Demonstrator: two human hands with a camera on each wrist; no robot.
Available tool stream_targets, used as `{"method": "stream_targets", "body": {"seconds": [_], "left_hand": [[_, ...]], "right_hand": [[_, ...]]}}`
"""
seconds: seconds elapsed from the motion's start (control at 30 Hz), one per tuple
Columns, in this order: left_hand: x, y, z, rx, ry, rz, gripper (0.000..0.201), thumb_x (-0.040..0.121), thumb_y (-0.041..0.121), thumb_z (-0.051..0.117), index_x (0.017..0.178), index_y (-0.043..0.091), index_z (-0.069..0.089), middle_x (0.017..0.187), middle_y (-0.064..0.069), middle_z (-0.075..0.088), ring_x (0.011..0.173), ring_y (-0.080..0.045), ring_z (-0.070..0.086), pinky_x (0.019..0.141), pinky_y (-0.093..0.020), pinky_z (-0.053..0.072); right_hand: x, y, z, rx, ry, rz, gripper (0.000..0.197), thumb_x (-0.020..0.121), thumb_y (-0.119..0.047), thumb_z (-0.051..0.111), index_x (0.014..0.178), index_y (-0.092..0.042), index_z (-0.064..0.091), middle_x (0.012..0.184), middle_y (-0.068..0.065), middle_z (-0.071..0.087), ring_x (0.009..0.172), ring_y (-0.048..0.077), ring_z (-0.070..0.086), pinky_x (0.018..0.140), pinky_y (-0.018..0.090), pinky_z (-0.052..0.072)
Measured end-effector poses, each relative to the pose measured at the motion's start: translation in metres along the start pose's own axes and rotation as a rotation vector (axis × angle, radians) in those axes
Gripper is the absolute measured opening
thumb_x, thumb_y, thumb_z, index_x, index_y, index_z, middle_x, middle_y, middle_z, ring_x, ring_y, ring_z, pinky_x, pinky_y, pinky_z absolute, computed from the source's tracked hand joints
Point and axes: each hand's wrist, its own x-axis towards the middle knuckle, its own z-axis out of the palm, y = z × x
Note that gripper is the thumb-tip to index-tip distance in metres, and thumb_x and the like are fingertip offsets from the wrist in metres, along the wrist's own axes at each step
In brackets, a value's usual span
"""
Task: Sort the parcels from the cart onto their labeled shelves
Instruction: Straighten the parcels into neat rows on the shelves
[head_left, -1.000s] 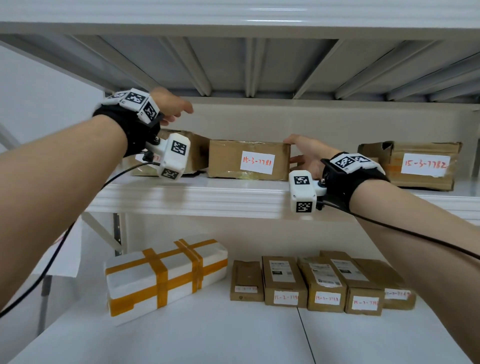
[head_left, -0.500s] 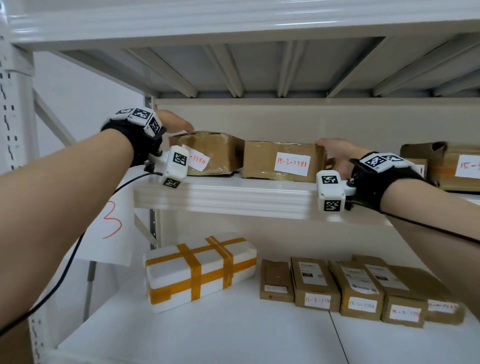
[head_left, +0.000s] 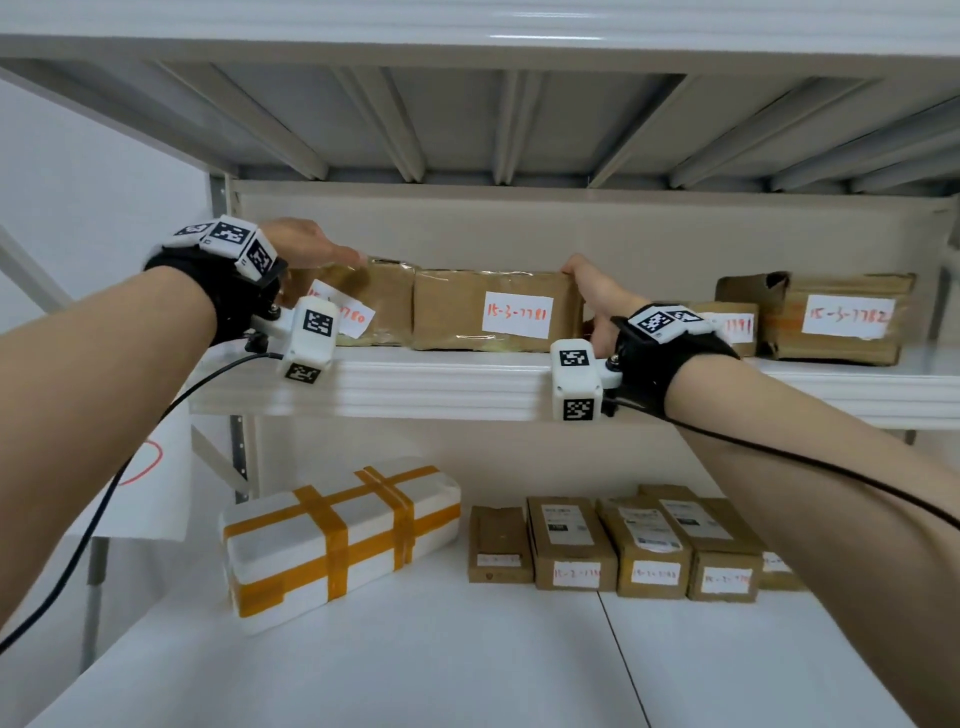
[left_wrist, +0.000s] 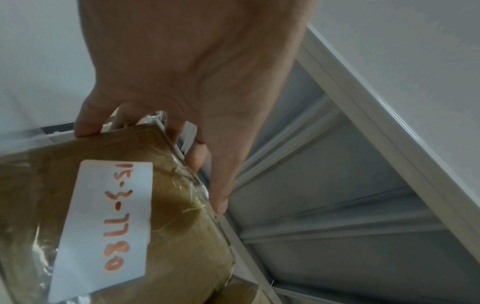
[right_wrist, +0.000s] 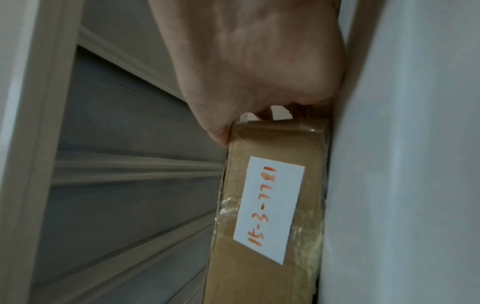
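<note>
Two brown taped parcels stand side by side and touching on the middle shelf (head_left: 441, 384). The left one, parcel 7780 (head_left: 387, 296) (left_wrist: 168, 236), carries a white label reading 15-3-7780. My left hand (head_left: 306, 249) (left_wrist: 187, 72) lies over its top left corner, thumb on one edge and fingers bent over the other. The right one, parcel 7781 (head_left: 452, 312) (right_wrist: 259, 267), is labelled 15-3-7781. My right hand (head_left: 597, 291) (right_wrist: 254, 61) grips its right end, fingers curled over the top edge.
Further right on the same shelf are a small parcel (head_left: 727, 327) and a larger one marked 15-3-7782 (head_left: 841, 317). The shelf below holds a white foam box with orange tape (head_left: 337, 535) and a row of small cartons (head_left: 613, 545). The upper shelf's ribbed underside hangs close overhead.
Parcel 7780 has straightened and now sits flush against parcel 7781; the gap between them has closed. My left hand has come down onto its top. My right hand stays at the end of 7781.
</note>
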Motion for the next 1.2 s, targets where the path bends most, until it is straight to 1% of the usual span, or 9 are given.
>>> {"method": "stream_targets", "body": {"seconds": [0.2,0.3,0.37,0.47,0.53,0.63,0.77,1.0,1.2], "left_hand": [[0.015,-0.002,0.003,-0.07,-0.055,0.005,0.058,0.087,0.056,0.063,0.102,0.0,0.062,0.088,-0.02,0.062,0.078,-0.03,0.056,0.072,-0.035,0.045],[0.022,0.004,0.009,-0.106,-0.048,0.021,0.058,0.082,0.057,0.069,0.097,0.002,0.063,0.087,-0.023,0.066,0.076,-0.032,0.058,0.075,-0.039,0.046],[0.028,0.009,0.013,-0.11,-0.07,0.029,0.063,0.079,0.06,0.07,0.096,0.0,0.065,0.082,-0.024,0.066,0.071,-0.031,0.058,0.074,-0.04,0.046],[0.03,0.025,0.019,-0.05,-0.078,0.061,0.066,0.079,0.064,0.067,0.09,0.0,0.067,0.079,-0.02,0.069,0.071,-0.031,0.06,0.075,-0.039,0.047],[0.028,0.035,0.022,-0.023,-0.069,0.084,0.065,0.082,0.065,0.064,0.089,0.001,0.068,0.081,-0.02,0.07,0.074,-0.032,0.061,0.078,-0.038,0.047],[0.03,0.042,0.027,-0.026,-0.062,0.091,0.063,0.083,0.065,0.063,0.096,0.003,0.068,0.093,-0.024,0.071,0.08,-0.033,0.061,0.082,-0.04,0.049],[0.033,0.045,0.032,-0.057,-0.077,0.096,0.062,0.082,0.061,0.066,0.103,0.003,0.066,0.098,-0.025,0.07,0.092,-0.039,0.065,0.089,-0.044,0.05],[0.035,0.052,0.036,-0.043,-0.113,0.103,0.065,0.077,0.066,0.067,0.1,0.005,0.069,0.095,-0.023,0.072,0.096,-0.041,0.066,0.096,-0.051,0.049],[0.039,0.06,0.043,-0.031,-0.101,0.117,0.061,0.083,0.062,0.064,0.1,0.003,0.067,0.098,-0.023,0.071,0.097,-0.039,0.065,0.096,-0.05,0.049]], "right_hand": [[0.035,0.008,-0.01,-0.123,0.078,-0.207,0.046,0.085,-0.058,0.052,0.098,-0.014,0.057,0.121,0.012,0.068,0.111,0.03,0.064,0.106,0.048,0.048],[0.036,0.004,-0.029,-0.11,0.171,-0.241,0.049,0.086,-0.056,0.051,0.105,-0.011,0.061,0.108,0.008,0.063,0.099,0.026,0.058,0.103,0.041,0.046],[0.035,0.0,-0.045,-0.133,0.253,-0.254,0.056,0.084,-0.053,0.05,0.118,-0.009,0.063,0.102,0.007,0.057,0.085,0.023,0.052,0.086,0.038,0.047],[0.045,-0.002,-0.07,-0.155,0.387,-0.307,0.036,0.075,-0.045,0.056,0.092,-0.014,0.062,0.089,0.007,0.06,0.076,0.026,0.053,0.071,0.034,0.047],[0.026,-0.008,-0.077,-0.164,0.486,-0.365,0.018,0.084,-0.034,0.061,0.078,-0.018,0.055,0.095,0.01,0.068,0.088,0.031,0.063,0.084,0.038,0.055],[0.011,-0.012,-0.09,-0.301,0.56,-0.457,0.021,0.093,-0.023,0.059,0.073,-0.021,0.051,0.099,0.005,0.064,0.095,0.025,0.058,0.091,0.031,0.049],[0.011,-0.01,-0.111,-0.454,0.774,-0.505,0.012,0.092,-0.026,0.058,0.095,-0.022,0.068,0.123,0.01,0.063,0.12,0.032,0.053,0.104,0.04,0.044],[0.011,-0.003,-0.163,-0.568,1.079,-0.429,0.034,0.081,-0.031,0.074,0.114,-0.026,0.068,0.152,0.007,0.034,0.145,0.026,0.029,0.118,0.039,0.018],[0.013,0.005,-0.187,-0.669,1.012,-0.086,0.055,0.075,-0.042,0.072,0.124,-0.021,0.059,0.165,0.016,0.008,0.151,0.045,0.007,0.119,0.056,0.02]]}}
